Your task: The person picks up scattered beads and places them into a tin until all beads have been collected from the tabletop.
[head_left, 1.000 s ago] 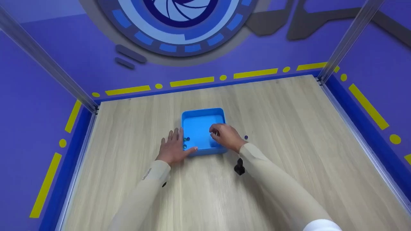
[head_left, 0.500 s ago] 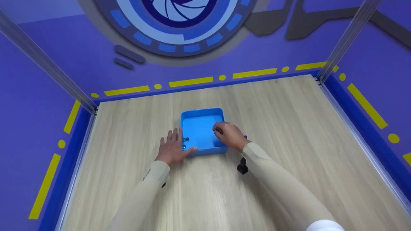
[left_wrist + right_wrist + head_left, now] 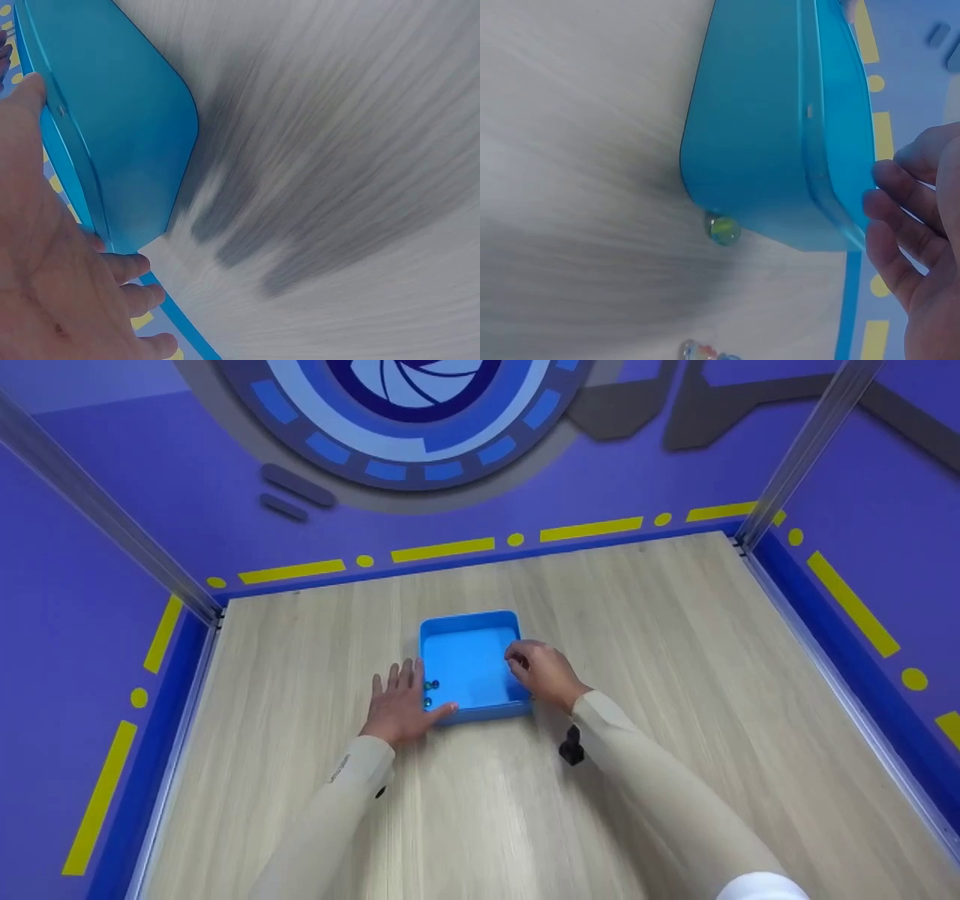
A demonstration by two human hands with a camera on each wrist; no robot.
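A blue rectangular tub (image 3: 480, 709) stands on the wooden table. Three small dark marbles (image 3: 435, 684) lie inside it by the left wall. My left hand (image 3: 397, 711) rests against the tub's near left corner, fingers spread along the left side and thumb on the front rim. Over the right rim hovers my right hand (image 3: 546, 671), its fingers loosely curled; the right wrist view shows nothing between them. There, a greenish glass marble (image 3: 724, 229) lies on the table at the foot of the tub, and more marbles (image 3: 697, 351) show at the lower edge.
Purple walls (image 3: 375, 525) with yellow markings close off the back and both sides. A small black device (image 3: 571, 746) hangs under the right wrist. In the head view, the right hand and forearm hide the loose marbles.
My right hand has moved a little rightward, from above the tub's inside to its right rim. The loose marble beside the right wrist is now covered. My left hand stays against the tub.
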